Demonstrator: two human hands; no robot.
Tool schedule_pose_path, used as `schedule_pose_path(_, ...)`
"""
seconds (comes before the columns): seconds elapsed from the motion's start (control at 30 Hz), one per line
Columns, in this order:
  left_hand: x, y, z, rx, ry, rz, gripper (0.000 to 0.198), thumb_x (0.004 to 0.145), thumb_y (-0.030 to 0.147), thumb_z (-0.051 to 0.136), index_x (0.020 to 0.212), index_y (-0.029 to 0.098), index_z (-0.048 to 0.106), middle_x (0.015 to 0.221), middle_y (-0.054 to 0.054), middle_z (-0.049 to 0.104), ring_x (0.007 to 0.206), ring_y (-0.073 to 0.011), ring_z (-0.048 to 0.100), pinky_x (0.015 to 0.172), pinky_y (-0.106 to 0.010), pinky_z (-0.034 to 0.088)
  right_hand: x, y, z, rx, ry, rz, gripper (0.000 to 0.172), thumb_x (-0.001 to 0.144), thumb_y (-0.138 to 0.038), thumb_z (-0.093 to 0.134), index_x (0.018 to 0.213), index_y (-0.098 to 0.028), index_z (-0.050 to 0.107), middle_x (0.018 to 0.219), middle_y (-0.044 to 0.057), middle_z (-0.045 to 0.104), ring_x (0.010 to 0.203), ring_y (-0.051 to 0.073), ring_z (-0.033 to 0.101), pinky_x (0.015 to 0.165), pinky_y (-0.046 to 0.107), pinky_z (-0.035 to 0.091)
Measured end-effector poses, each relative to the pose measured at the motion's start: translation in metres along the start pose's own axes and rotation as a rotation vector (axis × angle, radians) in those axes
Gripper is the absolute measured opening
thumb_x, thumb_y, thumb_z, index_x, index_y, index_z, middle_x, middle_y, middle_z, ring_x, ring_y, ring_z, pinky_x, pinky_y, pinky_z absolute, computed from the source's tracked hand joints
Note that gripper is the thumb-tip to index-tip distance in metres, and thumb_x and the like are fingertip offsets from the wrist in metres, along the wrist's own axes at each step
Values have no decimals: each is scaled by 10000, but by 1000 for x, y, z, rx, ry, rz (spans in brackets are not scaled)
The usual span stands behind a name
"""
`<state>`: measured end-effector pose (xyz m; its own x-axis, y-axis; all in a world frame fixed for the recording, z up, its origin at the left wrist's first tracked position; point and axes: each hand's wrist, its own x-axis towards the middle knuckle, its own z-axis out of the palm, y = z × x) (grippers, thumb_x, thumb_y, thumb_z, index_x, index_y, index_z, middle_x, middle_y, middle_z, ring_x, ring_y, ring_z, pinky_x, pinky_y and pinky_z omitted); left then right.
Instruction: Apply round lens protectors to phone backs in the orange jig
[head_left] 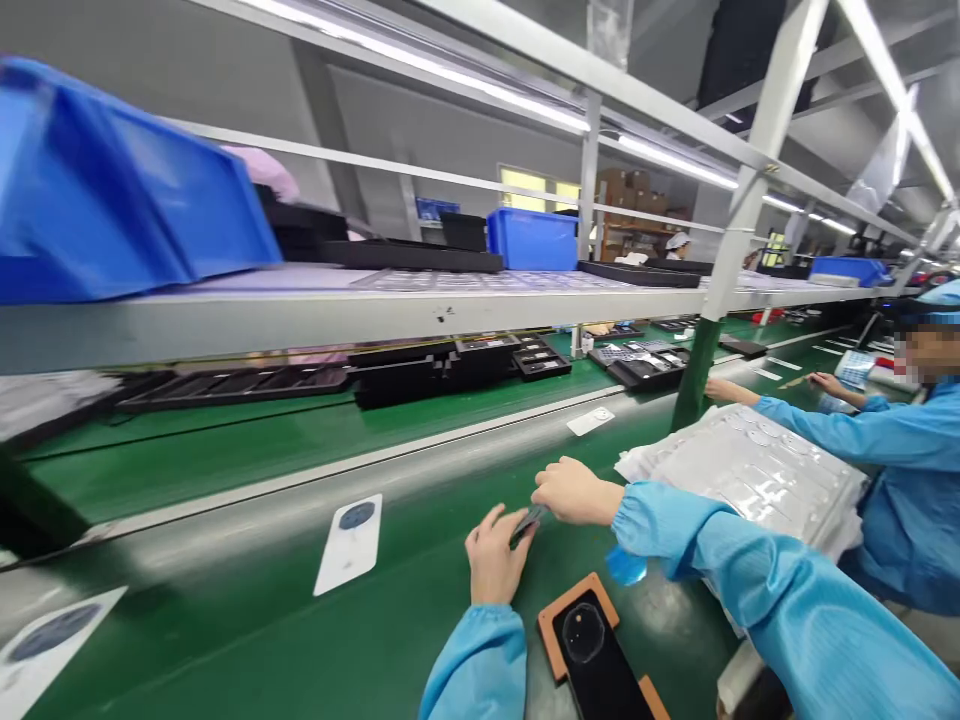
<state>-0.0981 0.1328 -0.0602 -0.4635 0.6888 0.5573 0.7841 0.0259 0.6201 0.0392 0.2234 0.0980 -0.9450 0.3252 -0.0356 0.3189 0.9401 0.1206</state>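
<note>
Seemingly mid-handling, the left hand (499,553) and right hand (574,492) pinch a thin grey piece (527,524) beyond the black rectangular panel (609,672), delicate fingertip control likely needed next.

Black phone (606,674): glossy. Orange fixture (553,642): smooth, matt. Sleeve (795,590): wrinkled cloth, slight sheen. Tray stack (739,470): clear glossy plastic. Green belt (285,640): smooth, semi-gloss.
</note>
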Motion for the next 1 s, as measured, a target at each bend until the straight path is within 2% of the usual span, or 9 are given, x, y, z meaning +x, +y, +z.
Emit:
schedule_pose_path(0.07, -2, 9, 9, -141, -131, 30, 263, 868, 448, 606, 838, 254, 781, 932, -90, 780, 956, -323, 731, 920, -444, 542, -27, 0, -7, -39, 37, -24, 153, 928, -165, 628, 1043, -213, 716, 1113, 72, 708, 1101, 249, 634, 917, 374, 464)
schedule_pose_path(0.13, -7, 19, 17, -245, -163, -20, 357, 867, 533, 571, 804, 247, 775, 861, -79, 778, 814, -292, 730, 800, -382, 565, -53, 7, -12, -77, 135, -24, 228, 959, -172, 578, 1165, -195, 672, 1180, 98, 679, 1109, 257, 611, 907, 387, 463)
schedule_pose_path(0.27, -17, 25, 26, -316, -107, -298, 429, 805, 597, 569, 762, 220, 769, 845, -104, 791, 904, -354, 753, 780, -389, 587, -110, 41, -17, -75, 344, 101, 355, 965, -237, 612, 1315, -177, 599, 1272, 121, 636, 1122, 266, 592, 923, 394, 473)
schedule_pose_path(0.4, -17, 18, 27, -292, 26, -597, 384, 749, 566, 611, 702, 202, 725, 807, -149, 773, 1043, -422, 732, 885, -488, 593, -179, 98, -6, 45, 302, 377, 307, 951, -223, 639, 1255, -186, 658, 1252, 112, 653, 1159, 248, 596, 1014, 371, 454)
schedule_pose_path(0.53, -14, 13, 30, -339, 85, -675, 343, 725, 514, 653, 777, 184, 733, 909, -142, 786, 1130, -408, 711, 1010, -526, 558, -258, 168, 14, 108, 287, 646, 284, 909, -175, 655, 1188, -152, 704, 1225, 137, 679, 1138, 257, 624, 1028, 371, 455)
schedule_pose_path(0.63, -15, 10, 32, -359, 86, -713, 362, 697, 508, 697, 814, 169, 746, 925, -135, 787, 1096, -407, 722, 1006, -540, 564, -316, 215, 28, 147, 290, 873, 212, 887, -163, 666, 1088, -137, 729, 1125, 135, 715, 1060, 237, 654, 988, 351, 475)
schedule_pose_path(0.73, -16, 5, 35, -401, 119, -741, 417, 668, 510, 733, 874, 149, 764, 985, -144, 790, 1073, -398, 728, 979, -528, 583, -361, 251, 40, 197, 288, 1085, 136, 922, -260, 698, 973, -134, 708, 1000, 82, 719, 955, 195, 669, 931, 358, 515)
schedule_pose_path(0.87, -18, 2, 37, -446, 149, -750, 469, 651, 515, 763, 919, 130, 770, 1011, -149, 794, 1056, -379, 737, 934, -491, 611, -387, 283, 55, 266, 285, 1321, 245, 987, -391, 660, 913, -158, 674, 929, 20, 693, 864, 148, 663, 860, 348, 551)
schedule_pose_path(1.0, -21, 2, 37, -458, 139, -736, 448, 672, 481, 767, 927, 113, 774, 964, -142, 797, 1000, -354, 749, 870, -462, 635, -375, 305, 68, 296, 335, 1416, 153, 931, -293, 700, 884, -148, 703, 910, 59, 712, 841, 168, 651, 836, 339, 491)
